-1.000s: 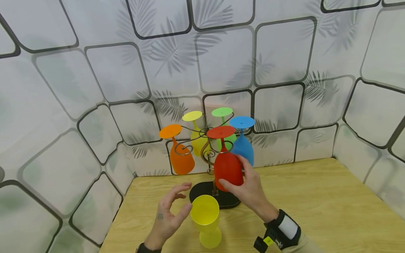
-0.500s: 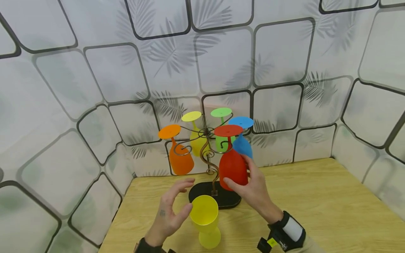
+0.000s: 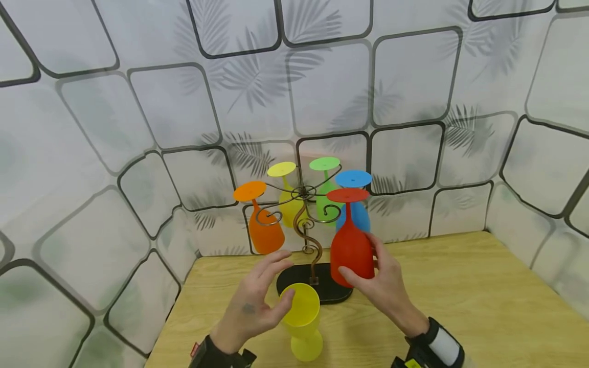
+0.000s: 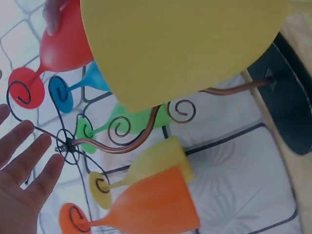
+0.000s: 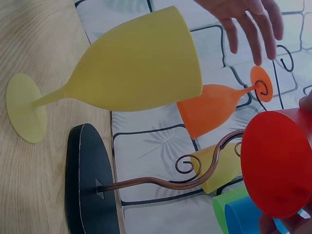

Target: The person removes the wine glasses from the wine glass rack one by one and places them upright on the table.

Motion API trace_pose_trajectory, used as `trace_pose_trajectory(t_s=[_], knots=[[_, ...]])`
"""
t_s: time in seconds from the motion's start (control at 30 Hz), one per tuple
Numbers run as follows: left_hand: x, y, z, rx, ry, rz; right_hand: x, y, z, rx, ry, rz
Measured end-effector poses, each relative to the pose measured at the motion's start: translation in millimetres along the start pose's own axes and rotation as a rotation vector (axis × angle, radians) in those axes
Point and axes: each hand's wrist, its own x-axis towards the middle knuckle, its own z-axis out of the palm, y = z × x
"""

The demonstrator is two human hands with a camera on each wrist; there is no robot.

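Observation:
My right hand [image 3: 386, 281] grips the bowl of a red plastic goblet [image 3: 349, 253], which is upside down with its foot on top. The goblet's stem stands just right of a curled hook on the wire goblet rack [image 3: 303, 192]. In the right wrist view, the red goblet's round mouth [image 5: 278, 165] faces the camera. A yellow goblet [image 3: 307, 347] stands upright on the table in front of the rack. Beside its rim is my left hand [image 3: 257, 299], with fingers spread and nothing held. The left wrist view shows those fingers [image 4: 39, 156] apart from the yellow bowl [image 4: 180, 48].
Orange [image 3: 266, 235], yellow [image 3: 289, 212], green [image 3: 324, 163] and blue [image 3: 353, 179] goblets hang upside down from the rack. Its black oval base [image 3: 338, 295] rests on the wooden table [image 3: 460, 286]. A patterned wall covering [image 3: 331, 87] rises behind and at both sides.
My right hand has drawn the red goblet rightward and toward me, so its stem has left the hook's curl. My left hand has shifted slightly right, closer over the standing yellow goblet's rim.

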Motion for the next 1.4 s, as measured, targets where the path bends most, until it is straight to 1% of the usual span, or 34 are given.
trace_pose_trajectory(t_s=[0.2,0.3,0.4,0.6,0.77,0.93,1.07,1.27,1.4], knots=[[15.8,8.4,0.5,0.232,-0.103,0.149,-1,-1,-3,0.012,-0.012,-0.014],[23.0,12.3,3.6,0.311,-0.136,0.228,-3,-2,-5,0.009,-0.013,-0.022],[31.0,15.8,6.1,0.354,-0.144,0.280,-4,-4,-7,0.006,-0.009,-0.032],[46.1,20.2,7.0,0.381,-0.135,0.315,-6,-10,-8,0.019,-0.018,-0.040],[53.5,21.5,11.0,0.442,-0.166,0.370,-11,-13,-9,0.030,-0.041,-0.019],[54.5,24.4,15.6,0.509,-0.221,0.413,-17,-18,-12,0.050,-0.060,-0.005],[54.7,27.3,19.8,0.539,-0.256,0.451,-22,-19,-15,0.087,-0.061,-0.004],[56.6,32.5,29.4,0.583,-0.257,0.492,-31,-19,-19,0.165,-0.064,-0.027],[58.8,35.1,31.7,0.588,-0.246,0.509,-34,-25,-21,0.172,-0.061,-0.032]])
